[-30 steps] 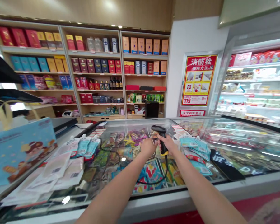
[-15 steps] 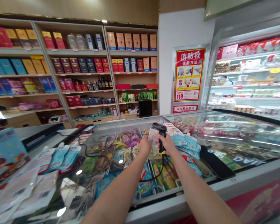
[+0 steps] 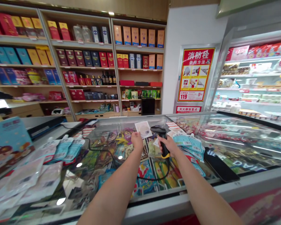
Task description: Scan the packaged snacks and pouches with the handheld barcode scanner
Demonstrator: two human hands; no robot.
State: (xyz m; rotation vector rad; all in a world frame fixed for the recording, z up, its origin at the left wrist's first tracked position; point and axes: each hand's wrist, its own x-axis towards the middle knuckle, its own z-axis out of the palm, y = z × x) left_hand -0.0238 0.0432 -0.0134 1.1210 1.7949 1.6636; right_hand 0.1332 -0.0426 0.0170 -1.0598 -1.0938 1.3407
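Over the glass freezer top (image 3: pixel 107 125), my left hand (image 3: pixel 137 141) pinches the lower left corner of a thin white packet (image 3: pixel 143 129) with a barcode on it. My right hand (image 3: pixel 166 144) is wrapped round the handle of a black and yellow barcode scanner (image 3: pixel 163 137), whose head points left toward the packet. A small pale piece shows by the right fingers; what it is I cannot make out. Light blue pouches (image 3: pixel 188 143) lie in a pile right of the scanner. A dark cable runs from the scanner's base across the glass.
A black flat object (image 3: pixel 221 164) lies right of the pouches. On the left are more blue pouches (image 3: pixel 62 150), clear flat packets (image 3: pixel 41 184) and a blue printed box (image 3: pixel 9 139). Shelves of boxes (image 3: pixel 83 57) stand behind; a lit cooler (image 3: pixel 255 81) is at the right.
My left hand has moved left, away from the scanner, with the packet now spread flat and more visible. My right hand with the scanner has shifted slightly. The whole view has moved a little.
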